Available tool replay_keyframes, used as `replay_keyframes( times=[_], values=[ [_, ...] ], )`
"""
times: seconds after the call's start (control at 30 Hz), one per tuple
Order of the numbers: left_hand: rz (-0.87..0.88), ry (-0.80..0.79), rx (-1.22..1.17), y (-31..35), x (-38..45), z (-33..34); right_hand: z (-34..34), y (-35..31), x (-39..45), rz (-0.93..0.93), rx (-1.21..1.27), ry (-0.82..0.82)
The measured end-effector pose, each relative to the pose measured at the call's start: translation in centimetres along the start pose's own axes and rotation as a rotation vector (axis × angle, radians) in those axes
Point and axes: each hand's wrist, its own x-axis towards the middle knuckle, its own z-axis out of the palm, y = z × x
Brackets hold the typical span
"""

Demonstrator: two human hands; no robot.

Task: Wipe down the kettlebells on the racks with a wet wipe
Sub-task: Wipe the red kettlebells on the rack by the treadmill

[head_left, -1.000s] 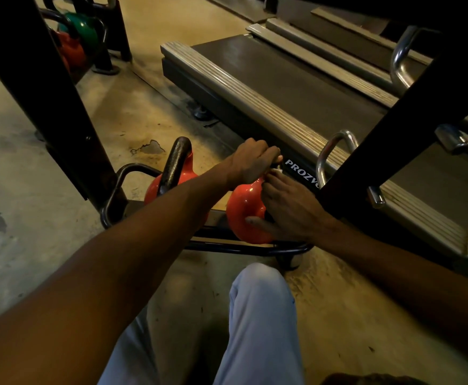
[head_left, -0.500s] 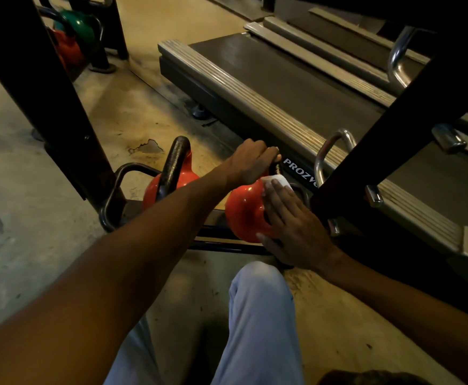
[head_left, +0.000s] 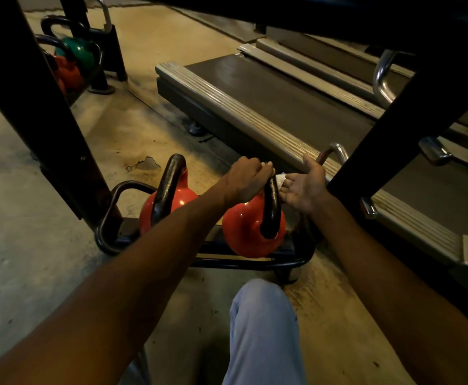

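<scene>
A worn concrete gym floor fills the scene, a grey trouser knee at the bottom centre. Just beyond it, a low black rack carries two red kettlebells. The right kettlebell sits mid-frame; the left hand grips the top of its black handle, the best hold for so heavy, hard and smooth a weight. The right hand is spread palm-up, its fingertips pressing a soft white wet wipe against the handle's far side. The wipe is mostly hidden. The left forearm crosses the other kettlebell. A treadmill deck lies beyond, and more kettlebells sit dim at upper left.
</scene>
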Motion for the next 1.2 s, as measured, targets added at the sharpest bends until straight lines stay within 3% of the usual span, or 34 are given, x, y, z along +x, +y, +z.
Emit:
replay_keyframes(
  times=[0.1, 0.27, 0.43, 0.53, 0.7, 0.87, 1.0, 1.13, 1.2],
  values=[
    [-0.025, -0.026, 0.02, 0.5, -0.2, 0.1, -0.1, -0.2, -0.9, -0.015, -0.126, -0.055],
    [-0.001, -0.05, 0.024, 0.9, -1.1, 0.5, 0.0, 3.6, -4.0, -0.282, -0.562, -0.063],
    [0.173, -0.068, 0.353, -0.9, -1.1, 0.7, -2.1, 7.6, -5.5, -0.576, -0.88, -0.092],
    [0.229, -0.066, 0.26, -1.1, -2.9, 2.3, -3.1, 7.9, -5.3, -0.605, -0.795, -0.112],
    [0.238, 0.064, -0.079, -0.7, -10.2, 5.4, -1.5, 5.1, -2.2, -0.428, -0.598, -0.117],
    [0.286, 0.009, 0.006, -1.0, -10.1, 4.0, 2.0, 1.8, -0.7, -0.578, -1.229, -0.084],
    [0.308, -0.008, 0.059, -1.2, -9.5, 3.3, 3.9, 0.2, 0.0, -0.604, -1.532, -0.101],
    [0.31, -0.004, 0.063, -1.2, -9.2, 3.5, 4.5, -0.7, 1.1, -0.597, -2.03, -0.265],
    [0.315, 0.005, 0.061, -1.4, -9.2, 3.7, 4.2, -1.2, 1.1, -0.599, -2.094, -0.325]
  ],
)
